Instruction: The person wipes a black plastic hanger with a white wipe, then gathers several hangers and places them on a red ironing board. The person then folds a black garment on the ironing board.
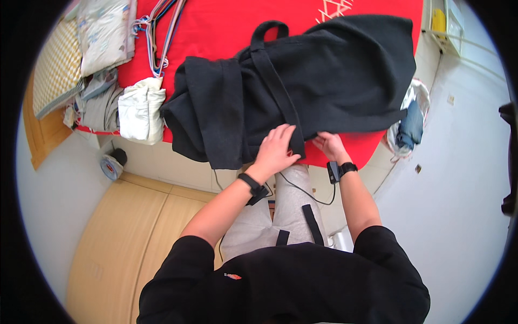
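A black coat (348,77) of thick cloth lies across a red cloth-covered surface (210,24), its wide part to the right and a folded sleeve at the left. A long black cloth belt (275,79) runs over it, with a loop at the top. On the coat's near edge, beside the lower end of the belt, rests my left hand (277,152), fingers spread. My right hand (330,146) is at the near edge further right, fingers bent against the hem; whether they pinch the cloth is unclear.
Folded white cloth (141,111), grey clothes (103,105), a yellow-checked folded item (56,69) and several hangers (160,36) lie at the left. A bag with rolled denim (410,125) stands off the right edge. Cables hang from my wrist devices. A wooden panel (117,243) is at lower left.
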Motion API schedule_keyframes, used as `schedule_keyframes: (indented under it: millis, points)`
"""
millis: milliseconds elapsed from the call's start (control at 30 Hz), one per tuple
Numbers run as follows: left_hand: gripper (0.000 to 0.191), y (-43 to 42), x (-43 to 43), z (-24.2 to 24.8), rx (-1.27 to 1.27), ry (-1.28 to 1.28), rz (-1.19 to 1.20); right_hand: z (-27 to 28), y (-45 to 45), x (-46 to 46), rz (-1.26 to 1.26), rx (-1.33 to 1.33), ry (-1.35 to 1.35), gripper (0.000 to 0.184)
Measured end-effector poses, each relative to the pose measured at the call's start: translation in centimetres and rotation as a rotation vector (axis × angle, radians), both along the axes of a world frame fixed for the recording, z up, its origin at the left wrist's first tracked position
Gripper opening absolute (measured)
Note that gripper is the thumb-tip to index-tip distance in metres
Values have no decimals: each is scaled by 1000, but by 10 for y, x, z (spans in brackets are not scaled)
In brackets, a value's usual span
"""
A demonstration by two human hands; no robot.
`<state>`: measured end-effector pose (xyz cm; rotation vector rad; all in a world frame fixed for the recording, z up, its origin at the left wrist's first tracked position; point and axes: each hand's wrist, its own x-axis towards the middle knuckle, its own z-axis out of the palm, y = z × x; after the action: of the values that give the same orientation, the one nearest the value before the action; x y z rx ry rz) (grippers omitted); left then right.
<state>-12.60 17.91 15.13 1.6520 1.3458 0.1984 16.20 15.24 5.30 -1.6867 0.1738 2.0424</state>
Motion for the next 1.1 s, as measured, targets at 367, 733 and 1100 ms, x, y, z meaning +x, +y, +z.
schedule_keyframes:
  millis: [367,733,1100]
  points:
    - [49,114,-10,-55,-195,-36,-7,39,17,-30,-149,294,-188,20]
    - [55,160,-21,-59,-829,-299,-14,5,21,-120,-341,348,13,57]
    - [57,143,3,-28,-355,-84,15,-40,30,-133,-448,123,191,47]
